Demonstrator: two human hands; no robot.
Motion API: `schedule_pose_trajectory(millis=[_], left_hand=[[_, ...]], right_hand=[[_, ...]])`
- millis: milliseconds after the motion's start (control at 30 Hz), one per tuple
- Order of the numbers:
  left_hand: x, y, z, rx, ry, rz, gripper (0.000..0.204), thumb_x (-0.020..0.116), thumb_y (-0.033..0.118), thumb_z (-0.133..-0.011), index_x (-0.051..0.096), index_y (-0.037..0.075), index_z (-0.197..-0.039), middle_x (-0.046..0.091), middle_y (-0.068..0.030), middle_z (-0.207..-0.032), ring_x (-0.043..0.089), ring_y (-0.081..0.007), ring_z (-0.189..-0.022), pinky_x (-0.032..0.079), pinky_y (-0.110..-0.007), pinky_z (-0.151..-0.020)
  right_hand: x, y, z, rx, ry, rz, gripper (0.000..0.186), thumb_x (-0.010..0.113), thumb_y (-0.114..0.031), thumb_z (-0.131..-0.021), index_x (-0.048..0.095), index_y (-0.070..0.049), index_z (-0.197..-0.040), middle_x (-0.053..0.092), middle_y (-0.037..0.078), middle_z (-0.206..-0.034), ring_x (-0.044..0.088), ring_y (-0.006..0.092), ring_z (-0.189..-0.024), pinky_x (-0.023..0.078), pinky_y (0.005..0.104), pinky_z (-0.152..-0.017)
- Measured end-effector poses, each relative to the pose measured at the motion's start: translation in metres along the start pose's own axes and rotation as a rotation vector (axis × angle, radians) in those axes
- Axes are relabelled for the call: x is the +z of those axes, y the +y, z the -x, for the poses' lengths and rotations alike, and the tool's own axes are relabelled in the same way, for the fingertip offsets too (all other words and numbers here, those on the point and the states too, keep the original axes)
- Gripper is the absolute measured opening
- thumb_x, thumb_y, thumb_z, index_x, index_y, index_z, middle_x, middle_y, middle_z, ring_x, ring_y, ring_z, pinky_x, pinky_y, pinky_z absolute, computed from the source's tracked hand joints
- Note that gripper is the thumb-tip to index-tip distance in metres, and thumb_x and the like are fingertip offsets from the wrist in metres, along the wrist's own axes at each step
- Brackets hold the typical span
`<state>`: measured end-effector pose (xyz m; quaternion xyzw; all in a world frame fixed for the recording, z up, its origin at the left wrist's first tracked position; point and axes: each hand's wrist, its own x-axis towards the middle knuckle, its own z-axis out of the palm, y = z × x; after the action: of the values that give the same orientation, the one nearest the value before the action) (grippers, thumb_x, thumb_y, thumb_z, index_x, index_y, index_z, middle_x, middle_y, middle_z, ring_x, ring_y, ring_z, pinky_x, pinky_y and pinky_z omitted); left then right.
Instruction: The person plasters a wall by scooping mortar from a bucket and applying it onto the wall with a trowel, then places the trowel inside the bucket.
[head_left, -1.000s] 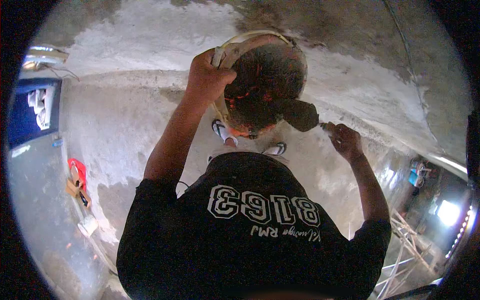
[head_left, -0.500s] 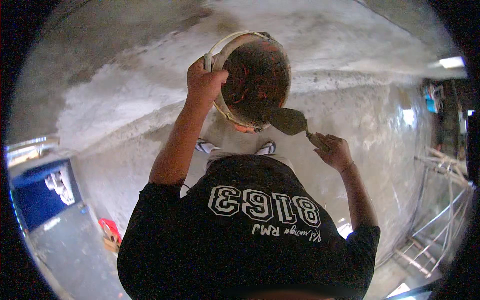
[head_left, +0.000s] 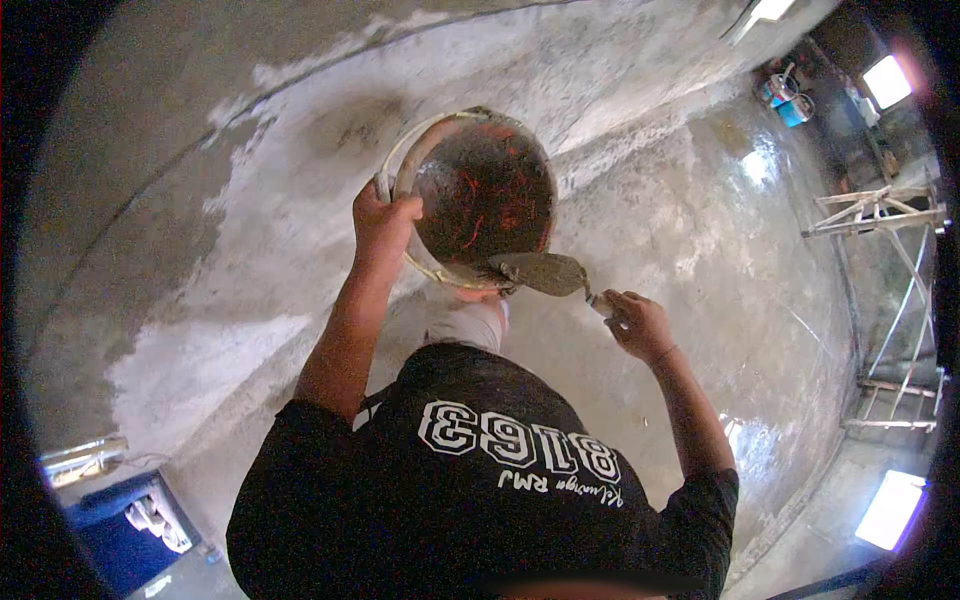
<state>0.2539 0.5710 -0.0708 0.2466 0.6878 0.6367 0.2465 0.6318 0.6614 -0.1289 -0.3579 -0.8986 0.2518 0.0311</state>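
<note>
My left hand (head_left: 382, 225) is closed on the handle and rim at the left side of a round bucket (head_left: 485, 190). The bucket is tilted, so its dark, mortar-stained inside with reddish-orange streaks faces me. In my right hand (head_left: 640, 322) is the grip of a trowel (head_left: 545, 272). The trowel's grey, mortar-coated blade lies at the bucket's near rim, its tip over or against the edge; whether it touches cannot be made out. A small lump of wet mortar (head_left: 508, 272) shows near that tip.
A plastered wall (head_left: 290, 180), partly darker and damp-looking, rises ahead and left from the grey floor (head_left: 700, 250). At the right stands a scaffold frame (head_left: 885, 215). Paint-type buckets (head_left: 790, 100) sit at the far right. A blue panel (head_left: 125, 540) is at the lower left.
The view has turned, with the wall now running diagonally and the scaffold higher. Bucket and trowel sit lower and farther left in view. Both hands keep their hold.
</note>
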Motion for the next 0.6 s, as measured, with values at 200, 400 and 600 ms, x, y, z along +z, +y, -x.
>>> schedule_pose_trajectory(millis=[200,400,600], left_hand=[[0.088,-0.041,-0.065,-0.056,0.063,0.030,0.021,0.056,0.001,-0.056,0.052,0.002,-0.076,0.050,-0.0019,-0.064,0.048,-0.0144,-0.057,0.040,-0.029,-0.053],[0.208,-0.034,-0.117,-0.136,-0.021,0.077,0.023,0.056,0.000,-0.056,0.052,0.001,-0.079,0.050,-0.0037,-0.068,0.048,-0.0154,-0.060,0.039,-0.029,-0.054],[0.348,-0.004,-0.160,-0.169,-0.108,0.033,0.025,0.057,-0.001,-0.055,0.052,0.001,-0.079,0.049,-0.0029,-0.069,0.047,-0.0155,-0.060,0.039,-0.029,-0.054]], right_hand=[[-0.028,0.071,-0.062,0.032,0.110,0.081,0.039,0.062,-0.018,-0.067,0.058,-0.015,-0.105,0.061,0.009,-0.085,0.061,0.0298,-0.074,0.050,0.0384,-0.064],[-0.068,0.178,-0.110,0.050,0.048,0.124,0.027,0.061,-0.020,-0.068,0.058,-0.013,-0.093,0.060,0.009,-0.079,0.060,0.0306,-0.070,0.050,0.0400,-0.063],[-0.145,0.256,-0.123,0.134,0.058,0.118,0.024,0.061,-0.019,-0.067,0.058,-0.013,-0.090,0.060,0.008,-0.077,0.060,0.0303,-0.069,0.048,0.0409,-0.058]])
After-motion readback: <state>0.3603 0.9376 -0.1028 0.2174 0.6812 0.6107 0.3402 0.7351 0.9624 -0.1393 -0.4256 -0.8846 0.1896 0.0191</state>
